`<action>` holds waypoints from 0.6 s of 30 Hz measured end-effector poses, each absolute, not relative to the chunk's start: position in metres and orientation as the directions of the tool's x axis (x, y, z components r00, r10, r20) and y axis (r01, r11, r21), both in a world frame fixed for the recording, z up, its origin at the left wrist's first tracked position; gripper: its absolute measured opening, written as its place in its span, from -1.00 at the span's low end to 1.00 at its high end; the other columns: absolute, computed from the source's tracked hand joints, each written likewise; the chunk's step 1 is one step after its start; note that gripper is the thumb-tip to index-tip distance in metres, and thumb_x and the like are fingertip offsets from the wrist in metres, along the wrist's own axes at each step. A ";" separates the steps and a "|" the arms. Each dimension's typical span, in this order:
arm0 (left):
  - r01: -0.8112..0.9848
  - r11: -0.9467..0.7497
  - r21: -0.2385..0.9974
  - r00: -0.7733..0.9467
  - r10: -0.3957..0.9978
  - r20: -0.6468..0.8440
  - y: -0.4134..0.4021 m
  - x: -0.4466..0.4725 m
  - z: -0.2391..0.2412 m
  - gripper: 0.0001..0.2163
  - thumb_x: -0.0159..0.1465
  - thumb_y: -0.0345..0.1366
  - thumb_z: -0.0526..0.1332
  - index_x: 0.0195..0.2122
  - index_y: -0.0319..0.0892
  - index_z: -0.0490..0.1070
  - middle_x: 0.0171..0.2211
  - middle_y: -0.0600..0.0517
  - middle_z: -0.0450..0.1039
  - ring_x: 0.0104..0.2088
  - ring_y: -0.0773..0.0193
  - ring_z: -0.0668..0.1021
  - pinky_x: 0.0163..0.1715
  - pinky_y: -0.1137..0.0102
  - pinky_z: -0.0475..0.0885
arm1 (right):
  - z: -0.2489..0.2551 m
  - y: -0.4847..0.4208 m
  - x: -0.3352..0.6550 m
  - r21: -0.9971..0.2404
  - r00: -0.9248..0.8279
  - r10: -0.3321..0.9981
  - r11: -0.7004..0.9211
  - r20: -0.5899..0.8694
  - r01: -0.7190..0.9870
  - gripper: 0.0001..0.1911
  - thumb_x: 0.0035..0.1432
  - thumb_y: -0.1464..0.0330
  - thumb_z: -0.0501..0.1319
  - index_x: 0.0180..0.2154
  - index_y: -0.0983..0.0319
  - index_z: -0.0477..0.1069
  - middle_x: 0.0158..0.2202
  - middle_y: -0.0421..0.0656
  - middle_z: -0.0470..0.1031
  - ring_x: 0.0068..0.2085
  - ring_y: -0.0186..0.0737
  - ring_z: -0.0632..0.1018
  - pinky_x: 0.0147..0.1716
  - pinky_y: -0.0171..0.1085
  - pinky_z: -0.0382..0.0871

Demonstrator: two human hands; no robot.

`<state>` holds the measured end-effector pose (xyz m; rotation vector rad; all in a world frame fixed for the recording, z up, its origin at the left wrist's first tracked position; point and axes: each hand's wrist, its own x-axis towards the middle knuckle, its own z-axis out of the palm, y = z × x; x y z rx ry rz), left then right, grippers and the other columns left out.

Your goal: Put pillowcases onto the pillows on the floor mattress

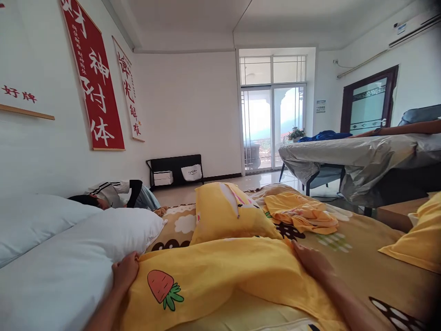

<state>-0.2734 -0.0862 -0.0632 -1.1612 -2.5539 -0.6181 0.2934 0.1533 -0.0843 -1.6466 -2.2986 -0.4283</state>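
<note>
A yellow pillowcase with a carrot print (213, 276) lies spread in front of me on the bed. My left hand (124, 272) is closed on its left edge, where it meets a white pillow (69, 271). My right hand (312, 262) lies on the pillowcase's right edge, fingers pressed to the cloth. A filled yellow pillow (229, 212) stands just behind the pillowcase. A crumpled yellow cloth (303, 212) lies further back on the patterned bedspread (358, 257).
A second white pillow (31, 220) lies at the left. A person in a striped top (113, 194) lies low beside the bed. A table under a silver cover (361, 158) stands at the right, another person's arm on it. A yellow pillow (416, 243) is at the right edge.
</note>
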 end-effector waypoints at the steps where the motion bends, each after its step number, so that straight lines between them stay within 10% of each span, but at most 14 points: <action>1: 0.786 0.577 0.223 -0.613 0.680 0.401 -0.085 -0.273 -0.076 -0.74 0.18 -0.52 -0.03 -0.38 -0.14 0.42 -0.29 -0.03 0.55 -0.15 0.11 0.53 -0.16 0.23 0.24 | -0.096 0.156 0.296 0.064 -0.337 0.878 0.336 0.339 0.940 -0.61 0.11 0.56 0.01 -0.10 0.19 0.45 -0.28 0.00 0.59 -0.34 -0.03 0.62 -0.44 -0.21 0.47; 9: 0.835 0.548 -0.047 -0.477 0.764 0.435 -0.056 -0.304 -0.081 -0.60 0.26 -0.51 -0.14 -0.04 -0.24 0.41 -0.03 -0.18 0.45 0.00 0.01 0.45 -0.08 0.07 0.20 | -0.061 0.200 0.302 0.082 -0.081 0.906 0.051 0.415 0.995 -0.54 0.21 0.54 -0.11 0.10 0.47 0.28 -0.21 0.30 0.52 -0.20 0.29 0.58 -0.29 0.10 0.40; 18: 0.855 0.514 -0.075 -0.434 0.786 0.441 -0.048 -0.322 -0.119 -0.65 0.35 -0.34 -0.13 -0.07 -0.18 0.43 -0.07 -0.13 0.50 -0.02 0.08 0.44 -0.09 0.16 0.20 | -0.094 0.195 0.272 0.066 0.011 0.935 -0.037 0.355 0.997 -0.70 0.15 0.50 0.03 -0.12 0.40 0.45 -0.17 0.24 0.51 -0.13 0.17 0.55 -0.23 -0.03 0.37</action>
